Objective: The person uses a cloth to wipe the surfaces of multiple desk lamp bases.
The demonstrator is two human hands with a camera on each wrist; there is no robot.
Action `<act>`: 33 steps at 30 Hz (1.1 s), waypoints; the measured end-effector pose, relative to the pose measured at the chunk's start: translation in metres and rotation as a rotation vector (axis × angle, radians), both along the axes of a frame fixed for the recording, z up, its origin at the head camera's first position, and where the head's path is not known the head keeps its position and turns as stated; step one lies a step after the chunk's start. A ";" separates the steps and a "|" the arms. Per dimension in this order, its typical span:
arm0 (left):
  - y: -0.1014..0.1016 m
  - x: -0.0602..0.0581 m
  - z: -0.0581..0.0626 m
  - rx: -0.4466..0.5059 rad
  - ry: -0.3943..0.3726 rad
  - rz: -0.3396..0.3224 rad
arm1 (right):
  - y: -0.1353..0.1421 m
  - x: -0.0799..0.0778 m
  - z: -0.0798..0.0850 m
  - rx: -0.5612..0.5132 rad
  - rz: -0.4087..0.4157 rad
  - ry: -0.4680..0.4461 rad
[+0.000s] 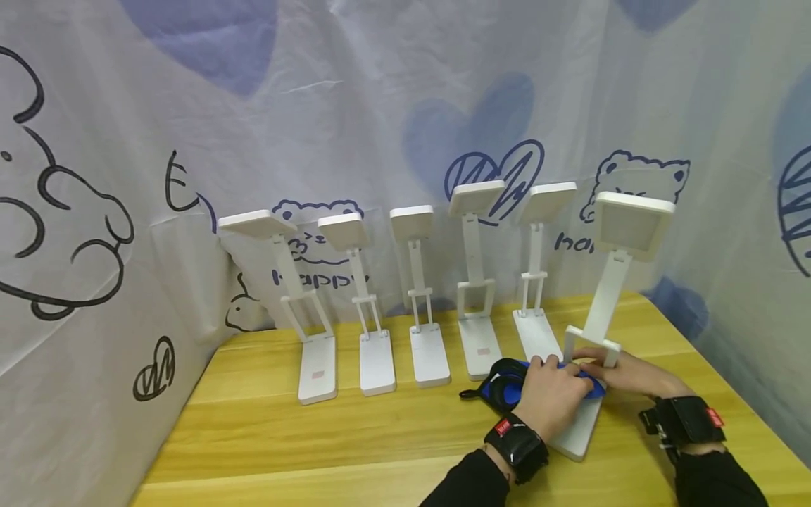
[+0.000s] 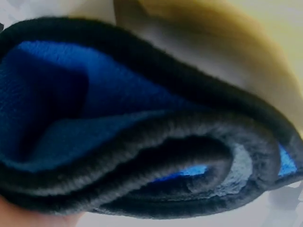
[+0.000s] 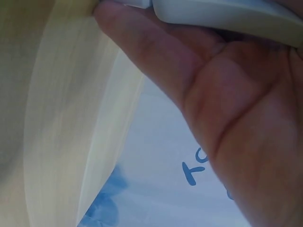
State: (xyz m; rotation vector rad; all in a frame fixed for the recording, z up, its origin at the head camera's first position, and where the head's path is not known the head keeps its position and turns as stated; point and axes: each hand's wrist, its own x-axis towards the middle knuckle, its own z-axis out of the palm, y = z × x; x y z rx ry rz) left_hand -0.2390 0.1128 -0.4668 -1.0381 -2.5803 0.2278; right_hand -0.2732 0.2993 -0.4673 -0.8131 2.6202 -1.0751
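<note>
In the head view, my left hand [image 1: 550, 396] holds a folded blue cloth [image 1: 505, 386] with black edging against the white base [image 1: 578, 433] of the desk lamp [image 1: 605, 296] at the far right. Seen from the left wrist, the cloth [image 2: 118, 85] curls into thick rolled layers, with a bit of my hand [image 2: 33, 217] below. My right hand [image 1: 627, 373] grips the same lamp low down, beside the hinge of its stand. In the right wrist view, fingers of the right hand [image 3: 232, 99] curl round a white lamp part [image 3: 213, 21].
Several more white desk lamps stand in a row to the left, among them a leftmost lamp [image 1: 317, 370] and a close neighbour [image 1: 534, 331]. A patterned white curtain [image 1: 380, 127] rises behind the wooden table [image 1: 266, 436].
</note>
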 end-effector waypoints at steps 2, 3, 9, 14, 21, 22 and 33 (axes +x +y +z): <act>0.003 -0.001 -0.002 0.002 -0.003 0.006 | 0.001 0.001 0.000 -0.005 -0.009 -0.007; 0.004 -0.001 -0.003 0.003 -0.010 0.008 | 0.002 0.002 -0.001 -0.009 -0.011 -0.014; 0.007 -0.005 -0.007 0.014 -0.061 0.021 | 0.003 0.001 -0.002 -0.063 0.021 -0.065; 0.007 -0.009 -0.009 0.015 -0.094 0.016 | 0.004 0.000 -0.003 -0.073 0.037 -0.083; 0.003 -0.010 -0.008 -0.015 -0.167 0.003 | 0.004 -0.001 -0.003 -0.082 0.031 -0.086; 0.003 -0.010 -0.008 -0.020 -0.181 0.004 | 0.004 -0.001 -0.003 -0.086 0.029 -0.088; -0.011 -0.006 -0.004 -0.028 -0.244 -0.056 | 0.002 0.002 -0.002 -0.076 0.029 -0.035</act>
